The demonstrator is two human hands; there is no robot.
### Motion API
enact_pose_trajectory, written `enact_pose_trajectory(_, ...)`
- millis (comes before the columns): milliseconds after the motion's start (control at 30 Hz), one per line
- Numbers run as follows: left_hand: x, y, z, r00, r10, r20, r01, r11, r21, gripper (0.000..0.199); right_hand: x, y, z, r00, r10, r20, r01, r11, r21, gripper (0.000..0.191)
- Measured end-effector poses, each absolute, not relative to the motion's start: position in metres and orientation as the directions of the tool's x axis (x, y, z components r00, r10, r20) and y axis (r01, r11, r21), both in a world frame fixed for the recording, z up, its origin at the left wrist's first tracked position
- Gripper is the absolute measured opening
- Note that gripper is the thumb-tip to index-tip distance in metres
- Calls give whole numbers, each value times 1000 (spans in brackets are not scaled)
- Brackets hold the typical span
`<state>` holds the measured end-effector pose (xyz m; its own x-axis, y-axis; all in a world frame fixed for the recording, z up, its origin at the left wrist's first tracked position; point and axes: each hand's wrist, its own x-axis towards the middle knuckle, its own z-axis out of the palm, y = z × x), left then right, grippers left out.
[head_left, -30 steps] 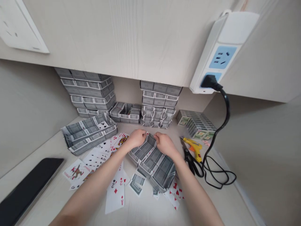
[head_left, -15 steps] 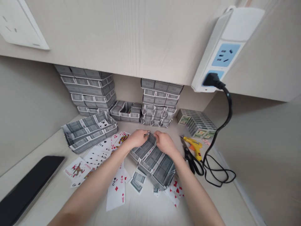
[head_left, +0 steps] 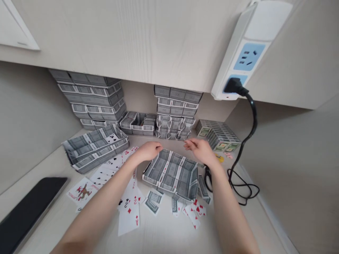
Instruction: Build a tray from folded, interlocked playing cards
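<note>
An open box folded from playing cards [head_left: 172, 173], grey card backs outward, lies on the desk between my hands. My left hand [head_left: 149, 150] is closed at its far left corner, thumb and fingertips pinching the rim. Beyond the box's far right side, my right hand [head_left: 200, 151] is held off it, fingers slightly apart with nothing visible in them. Loose playing cards [head_left: 128, 211] lie face up under and beside my left forearm. Cut card pieces [head_left: 153, 201] are scattered in front of the box.
Stacked card boxes [head_left: 92, 95] and a second stack [head_left: 176, 109] stand at the back. Another open card box [head_left: 96, 146] lies left, near a black phone-like slab [head_left: 31, 208]. Black-handled scissors [head_left: 208, 178], a yellow tool [head_left: 219, 157] and a cable [head_left: 253, 120] from a power strip [head_left: 249, 56] are right.
The box has turned flatter and squarer to me. My right hand has let go of its far edge and moved right, now covering most of the yellow glue gun. My left hand shifted slightly left.
</note>
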<state>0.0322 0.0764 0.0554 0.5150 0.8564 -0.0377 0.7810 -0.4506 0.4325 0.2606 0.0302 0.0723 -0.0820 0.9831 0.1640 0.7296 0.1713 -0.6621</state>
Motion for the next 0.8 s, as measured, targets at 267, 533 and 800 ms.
enact_pose_trajectory(267, 12, 55, 91, 408, 877, -255, 908, -419, 10, 28, 279, 30, 72, -96, 981, 168, 790, 178, -586, 20)
enact_pose_trajectory(533, 13, 58, 83, 537, 835, -119, 815, -477, 329, 52, 267, 38, 59, -122, 970, 211, 748, 230, -623, 26)
enact_pose_trajectory(800, 41, 63, 54, 716, 698, -16, 597, -599, 533, 32, 266, 40, 54, -108, 971, 213, 888, 190, -418, 17)
